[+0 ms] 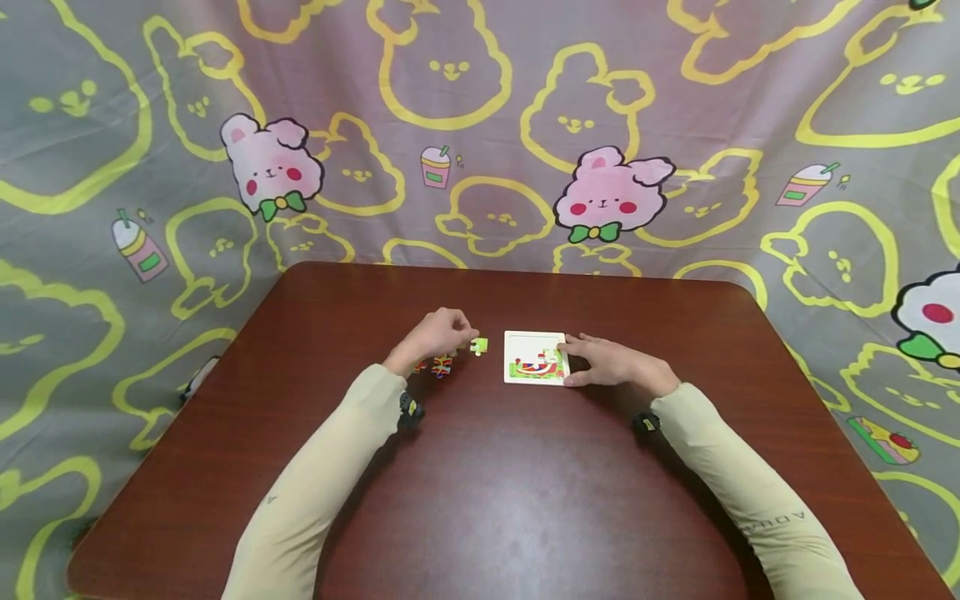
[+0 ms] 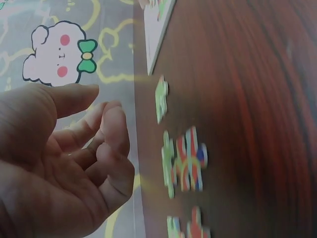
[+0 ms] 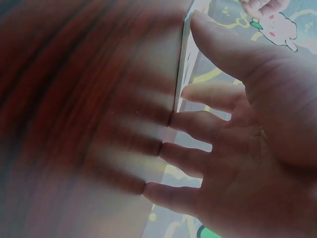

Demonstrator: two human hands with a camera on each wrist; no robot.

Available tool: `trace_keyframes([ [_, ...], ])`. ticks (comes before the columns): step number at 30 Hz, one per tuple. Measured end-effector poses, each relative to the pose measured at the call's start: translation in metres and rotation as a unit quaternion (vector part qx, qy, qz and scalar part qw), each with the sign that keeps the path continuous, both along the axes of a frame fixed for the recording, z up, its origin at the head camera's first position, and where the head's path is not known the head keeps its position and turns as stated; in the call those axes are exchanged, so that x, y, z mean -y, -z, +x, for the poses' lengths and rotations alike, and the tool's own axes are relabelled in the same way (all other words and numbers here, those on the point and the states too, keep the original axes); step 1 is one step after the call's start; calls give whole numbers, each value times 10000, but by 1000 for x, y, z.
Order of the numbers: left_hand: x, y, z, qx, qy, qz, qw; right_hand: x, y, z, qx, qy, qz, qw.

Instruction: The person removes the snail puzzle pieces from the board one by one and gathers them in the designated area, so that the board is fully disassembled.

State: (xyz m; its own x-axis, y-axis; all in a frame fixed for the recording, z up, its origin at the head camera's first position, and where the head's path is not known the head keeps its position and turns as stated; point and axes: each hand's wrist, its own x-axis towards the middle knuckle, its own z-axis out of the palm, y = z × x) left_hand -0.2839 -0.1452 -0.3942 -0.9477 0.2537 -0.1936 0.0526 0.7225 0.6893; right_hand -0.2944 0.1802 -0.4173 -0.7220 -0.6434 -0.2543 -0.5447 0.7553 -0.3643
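Note:
A white square puzzle board [image 1: 528, 344] lies on the table, its lower part filled with a colourful picture. My right hand [image 1: 611, 363] rests at the board's right side, fingers fairly straight and spread, touching its edge; the right wrist view shows the thumb and index fingertip by that edge [image 3: 181, 69]. Left of the board, my left hand [image 1: 438, 335] hovers over loose puzzle pieces with loosely curled fingers. Nothing shows between its thumb and fingertips in the left wrist view. Nearest to it are a green piece [image 1: 479, 345] and a red-striped piece [image 1: 442, 366].
Another green piece [image 2: 167, 166] lies beside the striped one, and more pieces [image 2: 195, 225] are partly cut off at the left wrist view's bottom. The brown wooden table [image 1: 517, 492] reaches back to a patterned curtain [image 1: 480, 150].

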Motion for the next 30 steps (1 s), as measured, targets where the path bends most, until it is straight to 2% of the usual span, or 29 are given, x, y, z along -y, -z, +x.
trace_keyframes([
  [10, -33, 6, -2, 6, 115, 291, 9995, 0, 1, 0, 20, 5, 4, 10000],
  [22, -59, 15, -3, 97, 151, 829, 9964, 0, -1, -1, 57, -30, 19, 10000],
  [30, -82, 21, -8, 357, 226, 1177, 9921, -2, 0, -1, 18, -70, -96, 9999],
])
